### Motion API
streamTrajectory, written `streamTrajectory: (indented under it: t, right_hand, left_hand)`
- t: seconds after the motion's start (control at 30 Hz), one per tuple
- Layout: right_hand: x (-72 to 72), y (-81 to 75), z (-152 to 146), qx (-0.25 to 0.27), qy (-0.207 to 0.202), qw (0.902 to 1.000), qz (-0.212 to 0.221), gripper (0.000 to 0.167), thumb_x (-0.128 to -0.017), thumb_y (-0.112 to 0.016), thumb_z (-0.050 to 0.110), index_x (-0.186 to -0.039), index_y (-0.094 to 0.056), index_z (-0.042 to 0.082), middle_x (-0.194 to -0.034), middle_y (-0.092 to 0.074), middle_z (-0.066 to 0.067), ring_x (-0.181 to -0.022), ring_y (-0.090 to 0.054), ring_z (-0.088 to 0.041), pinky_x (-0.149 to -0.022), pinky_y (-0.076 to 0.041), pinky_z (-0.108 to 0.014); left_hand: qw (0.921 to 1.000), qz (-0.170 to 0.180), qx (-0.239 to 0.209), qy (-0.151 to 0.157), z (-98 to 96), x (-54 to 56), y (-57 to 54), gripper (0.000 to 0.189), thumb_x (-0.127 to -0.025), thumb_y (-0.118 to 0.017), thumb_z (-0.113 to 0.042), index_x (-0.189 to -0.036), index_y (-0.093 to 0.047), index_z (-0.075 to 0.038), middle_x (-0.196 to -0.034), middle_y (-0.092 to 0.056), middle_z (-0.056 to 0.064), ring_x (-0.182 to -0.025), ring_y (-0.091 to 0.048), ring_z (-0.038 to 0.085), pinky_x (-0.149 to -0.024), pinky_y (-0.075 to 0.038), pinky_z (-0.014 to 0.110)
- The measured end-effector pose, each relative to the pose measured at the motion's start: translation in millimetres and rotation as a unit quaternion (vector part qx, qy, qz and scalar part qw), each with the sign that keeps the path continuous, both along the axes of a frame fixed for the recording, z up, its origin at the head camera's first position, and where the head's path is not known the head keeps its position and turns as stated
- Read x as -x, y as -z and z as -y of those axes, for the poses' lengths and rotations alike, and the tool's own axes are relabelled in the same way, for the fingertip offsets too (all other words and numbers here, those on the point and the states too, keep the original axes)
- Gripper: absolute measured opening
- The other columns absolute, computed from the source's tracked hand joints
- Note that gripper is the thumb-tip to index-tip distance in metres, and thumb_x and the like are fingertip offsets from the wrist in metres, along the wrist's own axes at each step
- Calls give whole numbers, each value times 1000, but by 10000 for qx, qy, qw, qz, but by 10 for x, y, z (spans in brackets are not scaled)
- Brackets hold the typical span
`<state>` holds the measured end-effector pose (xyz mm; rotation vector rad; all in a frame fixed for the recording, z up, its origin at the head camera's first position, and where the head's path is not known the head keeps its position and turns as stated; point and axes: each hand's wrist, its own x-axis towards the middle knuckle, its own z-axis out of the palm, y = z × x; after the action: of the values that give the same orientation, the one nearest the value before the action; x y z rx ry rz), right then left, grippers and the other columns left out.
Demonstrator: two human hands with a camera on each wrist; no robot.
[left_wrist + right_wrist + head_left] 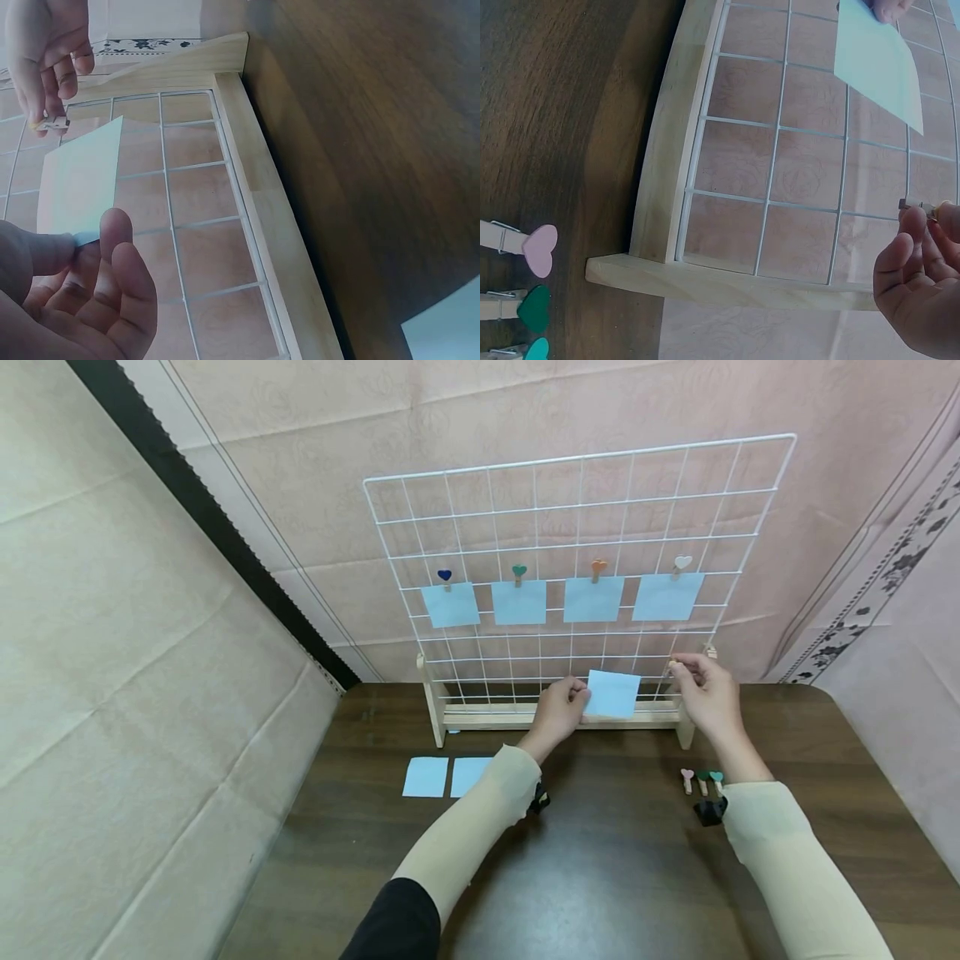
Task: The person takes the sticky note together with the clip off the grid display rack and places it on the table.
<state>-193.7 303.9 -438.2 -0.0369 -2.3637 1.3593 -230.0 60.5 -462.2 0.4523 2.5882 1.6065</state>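
My left hand pinches a light blue paper square by its left edge, in front of the lower part of a white wire grid. To the right of the paper, my right hand pinches a small wooden clothespin between thumb and fingertips. The rest of that clothespin hides behind the fingers. Higher on the grid, several blue squares hang in a row, such as the leftmost paper, each under a heart clothespin: dark blue, green, orange and white.
The grid stands in a wooden base at the table's back. Two blue squares, one a flat paper, lie front left of it. At the right lie a pink heart clothespin, a dark green one and a teal one.
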Motion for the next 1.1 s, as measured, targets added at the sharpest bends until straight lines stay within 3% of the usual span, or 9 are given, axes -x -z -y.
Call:
streamTrajectory:
  t: [0.33,0.5,0.63,0.73,0.83,1.1]
  right_hand:
    - [-41,57,-47,161,-19,9998,144,42,-113,-51,28,-139,-64,-2,-118,-69,-28,-79,-61,5,-60,-49,-14]
    - [-69,134,-71,191,23,9996,222,41,-113,-50,25,-140,-64,-2,-119,-68,-28,-73,-62,10,-56,-52,-18]
    - [-86,163,-69,202,24,9996,185,41,-113,-51,25,-139,-64,-3,-120,-68,-29,-73,-62,13,-57,-53,-17]
    - [-104,168,-73,225,21,9996,145,41,-113,-52,26,-139,-64,-3,-122,-69,-30,-75,-62,12,-58,-52,-15]
    - [-133,185,-86,183,77,9997,141,41,-112,-53,26,-139,-64,-4,-122,-69,-31,-76,-63,9,-60,-51,-13]
    - [-200,286,-162,56,142,9996,224,42,-112,-54,26,-138,-65,-4,-121,-70,-30,-75,-61,7,-62,-49,-13]
  left_hand:
    - [9998,-66,-142,-134,99,-47,56,20,-110,-59,-18,-118,-71,-5,-92,-65,-1,-68,-70,18,-59,-50,24]
    - [9990,73,-425,-136,113,-100,81,18,-109,-61,-17,-116,-72,-4,-89,-64,-1,-69,-72,25,-58,-49,24]
    - [9995,-52,-259,-158,144,-150,86,20,-109,-62,-18,-117,-74,-5,-93,-67,0,-78,-69,27,-64,-49,25]
    - [9997,-155,-47,-197,177,-178,83,22,-108,-62,-20,-117,-75,-5,-100,-70,1,-84,-63,19,-72,-51,26]
    - [9997,-142,55,-200,215,-204,94,22,-108,-62,-20,-116,-76,-5,-104,-72,3,-87,-59,11,-78,-52,27]
    - [9998,41,3,-213,316,-252,200,19,-107,-64,-20,-113,-78,-8,-107,-74,0,-86,-60,8,-80,-54,29]
